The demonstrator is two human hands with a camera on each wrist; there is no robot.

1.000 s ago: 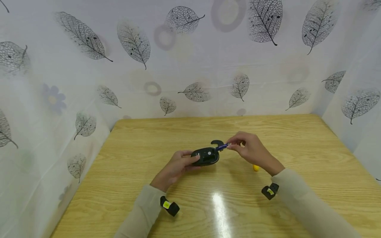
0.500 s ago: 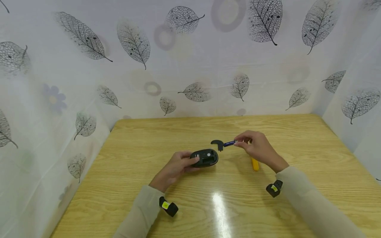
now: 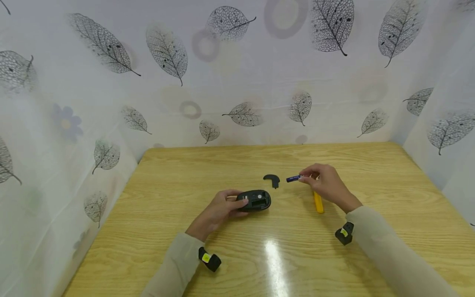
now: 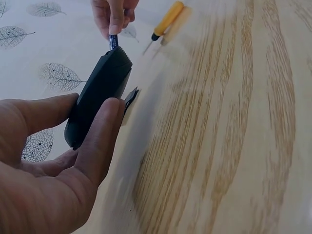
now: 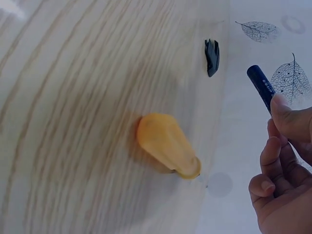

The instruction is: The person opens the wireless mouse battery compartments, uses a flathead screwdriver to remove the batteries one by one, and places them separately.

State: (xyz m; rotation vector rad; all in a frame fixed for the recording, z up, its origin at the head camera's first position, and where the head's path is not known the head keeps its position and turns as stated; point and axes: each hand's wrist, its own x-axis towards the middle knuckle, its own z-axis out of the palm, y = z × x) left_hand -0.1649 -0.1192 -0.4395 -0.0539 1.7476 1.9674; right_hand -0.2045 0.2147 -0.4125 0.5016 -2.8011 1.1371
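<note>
My left hand (image 3: 217, 209) grips a black computer mouse (image 3: 255, 202) by its left end, holding it above the table with its underside up. A battery compartment gapes uncovered at the mouse's right end. Between thumb and fingertips of my right hand (image 3: 324, 184) is a dark blue battery (image 3: 292, 178), held in the air to the right of the mouse and apart from it. The mouse's curved black battery cover (image 3: 273, 180) lies on the table behind the mouse. Under the right hand lies a screwdriver (image 4: 168, 20) with a yellow handle; its metal shaft shows in the left wrist view.
The wooden table (image 3: 178, 173) reaches back to a pale curtain (image 3: 252, 82) printed with leaves, which also hangs along both sides. Each wrist wears a small black camera, and light glares on the table's front middle.
My right hand has drawn the battery away from the mouse, to the right. The screwdriver's yellow handle shows more now. My left hand and the mouse have shifted slightly left and toward me.
</note>
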